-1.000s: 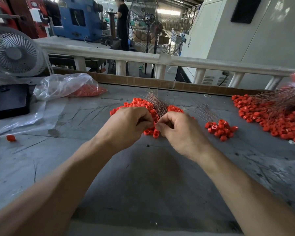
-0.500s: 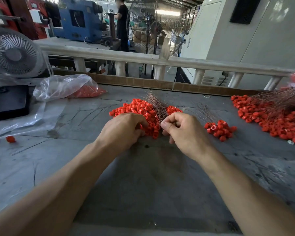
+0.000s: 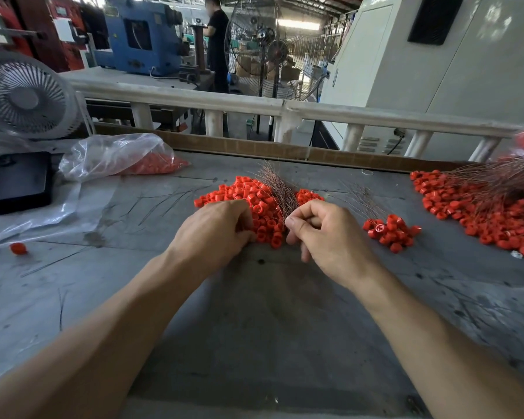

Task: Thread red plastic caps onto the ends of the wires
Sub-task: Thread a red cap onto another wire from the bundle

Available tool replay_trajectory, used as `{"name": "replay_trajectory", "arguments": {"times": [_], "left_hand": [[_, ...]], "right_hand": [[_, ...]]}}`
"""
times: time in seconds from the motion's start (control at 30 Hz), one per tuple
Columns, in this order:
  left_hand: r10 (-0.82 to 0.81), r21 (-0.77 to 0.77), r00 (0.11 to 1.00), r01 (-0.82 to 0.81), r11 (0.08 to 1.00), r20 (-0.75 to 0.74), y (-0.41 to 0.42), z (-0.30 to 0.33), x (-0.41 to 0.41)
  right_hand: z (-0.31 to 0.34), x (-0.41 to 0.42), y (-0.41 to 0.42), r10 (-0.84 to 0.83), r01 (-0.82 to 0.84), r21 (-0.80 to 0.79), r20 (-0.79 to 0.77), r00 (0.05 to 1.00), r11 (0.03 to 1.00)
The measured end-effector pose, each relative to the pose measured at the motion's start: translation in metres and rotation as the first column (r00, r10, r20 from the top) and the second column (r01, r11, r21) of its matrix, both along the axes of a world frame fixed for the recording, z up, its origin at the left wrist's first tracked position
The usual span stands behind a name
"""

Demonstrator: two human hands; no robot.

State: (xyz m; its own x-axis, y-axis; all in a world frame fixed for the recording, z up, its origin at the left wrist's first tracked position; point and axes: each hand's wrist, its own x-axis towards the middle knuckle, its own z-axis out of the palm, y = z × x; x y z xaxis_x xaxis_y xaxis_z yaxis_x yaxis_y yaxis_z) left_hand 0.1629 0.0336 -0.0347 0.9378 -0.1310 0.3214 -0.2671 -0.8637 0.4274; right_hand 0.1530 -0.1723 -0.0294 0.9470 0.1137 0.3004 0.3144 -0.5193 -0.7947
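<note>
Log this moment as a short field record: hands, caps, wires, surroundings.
left hand: fingers curled into the central cap pile
right hand: pinches the wire bundle
small cap cluster: right of the right hand
capped wires heap: far right
bag of caps: far left
table fan: behind the bag

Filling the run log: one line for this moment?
left hand: picking in loose cap pile | right hand: pinches wire bundle | capped wires: right
</note>
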Motion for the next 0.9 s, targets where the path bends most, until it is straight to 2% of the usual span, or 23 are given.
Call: {"name": "replay_trajectory", "arguments": {"times": [0.2, 0.27, 0.33, 0.4, 0.47, 0.53, 0.6, 0.73, 0.9], "left_hand": [[-0.018, -0.012, 0.999, 0.017, 1.000, -0.041, 0.002, 0.000, -0.001], [-0.031, -0.092, 0.998, 0.026, 0.995, -0.050, 0.003, -0.001, 0.000], [-0.063, -0.261, 0.997, 0.047, 0.964, -0.053, 0.001, -0.001, 0.000], [-0.131, -0.496, 0.990, 0.086, 0.864, -0.055, -0.003, 0.003, -0.001], [-0.208, -0.687, 0.978, 0.129, 0.715, -0.033, -0.007, 0.009, -0.004], [-0.295, -0.822, 0.956, 0.160, 0.546, -0.010, -0.010, 0.013, -0.009], [-0.358, -0.889, 0.934, 0.163, 0.428, -0.001, -0.011, 0.016, -0.013], [-0.395, -0.927, 0.918, 0.169, 0.334, 0.025, -0.014, 0.020, -0.017], [-0.435, -0.935, 0.898, 0.206, 0.289, 0.064, -0.016, 0.021, -0.020]], "right_hand": [[0.002, -0.002, 0.000, 0.018, -0.018, 0.001, 0.003, 1.000, 1.000], [0.004, -0.004, 0.001, 0.026, -0.027, 0.024, 0.008, 1.000, 0.999], [0.007, -0.005, 0.001, 0.037, -0.038, 0.070, 0.026, 0.999, 0.997], [0.010, -0.006, 0.001, 0.046, -0.053, 0.113, 0.064, 0.997, 0.992], [0.011, -0.007, 0.000, 0.058, -0.072, 0.141, 0.101, 0.993, 0.987], [0.012, -0.007, 0.000, 0.072, -0.092, 0.165, 0.121, 0.990, 0.982], [0.012, -0.008, 0.001, 0.094, -0.119, 0.197, 0.131, 0.987, 0.973], [0.013, -0.009, 0.002, 0.120, -0.155, 0.227, 0.159, 0.980, 0.962], [0.014, -0.012, 0.005, 0.143, -0.181, 0.257, 0.157, 0.977, 0.949]]}}
